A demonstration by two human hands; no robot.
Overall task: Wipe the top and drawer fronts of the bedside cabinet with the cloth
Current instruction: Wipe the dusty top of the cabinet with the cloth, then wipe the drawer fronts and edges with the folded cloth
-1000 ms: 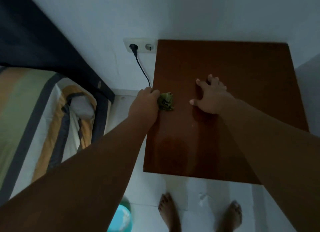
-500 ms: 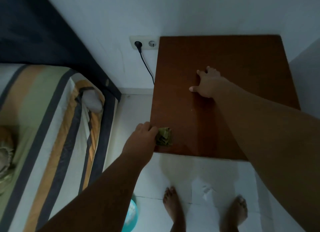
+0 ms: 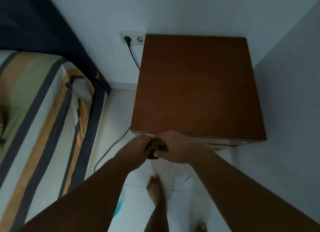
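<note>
We had both hands bunched around the green cloth (image 3: 158, 145), just off the front-left corner of the bedside cabinet (image 3: 197, 86). Left hand (image 3: 136, 151) and right hand (image 3: 174, 147) fingers were curled tight on it, touching each other.

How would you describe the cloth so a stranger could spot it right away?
Find the brown bedside cabinet in the corner. At its front edge the left hand and right hand meet. The cloth is the crumpled olive-green wad between them.
</note>
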